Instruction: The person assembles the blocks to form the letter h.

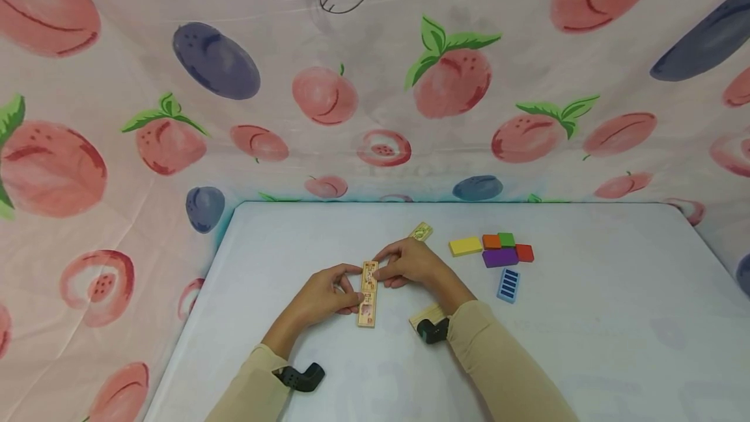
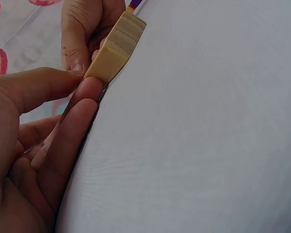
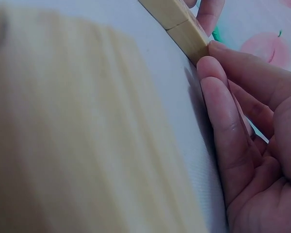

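printed tiles, two (image 1: 366, 310): wooden, with markings on the upper faces; laid end to end in one line on the white surface (image 1: 609, 318), in front of the person, between the two hands.

left hand (image 1: 324, 293): fingers bent, thumb and forefinger gripping the tiles at their left edge, close to the join.

right hand (image 1: 413, 262): thumb and forefinger gripping the farther tile along its right edge; remaining fingers curled beneath.

green-marked tile (image 1: 421, 231): one, set at a slant just beyond the right hand, partly covered by it.

plain wooden piece (image 1: 426, 315): one, near the right wrist; partly hidden by a black wrist device (image 1: 433, 331); large and blurred in the right wrist view.

coloured blocks, to the right: yellow block (image 1: 465, 246), nearest the right hand; orange block (image 1: 491, 241) and green block (image 1: 506, 239), side by side behind the purple block (image 1: 500, 258); red block (image 1: 525, 253), at the purple one's right end.

blue piece (image 1: 508, 284): dark bars across its face; in front of the purple block.
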Motion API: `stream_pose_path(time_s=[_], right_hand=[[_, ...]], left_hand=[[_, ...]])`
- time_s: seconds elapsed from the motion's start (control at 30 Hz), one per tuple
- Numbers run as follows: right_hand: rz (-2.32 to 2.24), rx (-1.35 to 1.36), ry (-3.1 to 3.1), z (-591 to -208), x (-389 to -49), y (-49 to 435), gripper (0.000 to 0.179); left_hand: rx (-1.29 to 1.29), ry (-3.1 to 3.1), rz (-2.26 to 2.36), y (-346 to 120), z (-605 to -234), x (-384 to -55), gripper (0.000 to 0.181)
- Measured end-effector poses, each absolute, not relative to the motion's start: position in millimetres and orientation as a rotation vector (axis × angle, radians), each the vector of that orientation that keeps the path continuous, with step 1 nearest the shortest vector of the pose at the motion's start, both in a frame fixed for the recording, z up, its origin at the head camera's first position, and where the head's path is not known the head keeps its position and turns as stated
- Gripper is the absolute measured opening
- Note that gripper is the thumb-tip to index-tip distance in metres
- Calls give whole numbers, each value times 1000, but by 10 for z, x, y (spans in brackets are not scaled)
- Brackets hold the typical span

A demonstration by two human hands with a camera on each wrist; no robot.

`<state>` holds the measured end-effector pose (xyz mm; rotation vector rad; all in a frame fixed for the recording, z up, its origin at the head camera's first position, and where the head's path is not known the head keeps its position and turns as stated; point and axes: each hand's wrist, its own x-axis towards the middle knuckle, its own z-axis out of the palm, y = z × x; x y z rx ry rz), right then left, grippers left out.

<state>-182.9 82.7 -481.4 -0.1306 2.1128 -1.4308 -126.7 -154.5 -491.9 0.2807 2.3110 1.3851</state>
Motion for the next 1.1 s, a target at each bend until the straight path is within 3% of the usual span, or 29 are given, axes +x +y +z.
stream_pose_path(time_s=[0.7,1.1], right_hand=[[-1422,-146,2089,-4817,-1831,835,28],[-1484,-151,2059,-4821,-1813,878,35]], left_hand=[[289,2285,1409,-1551,-4902,-1260,51],[275,2250,1432,-1563,-4898,-1257,52]])
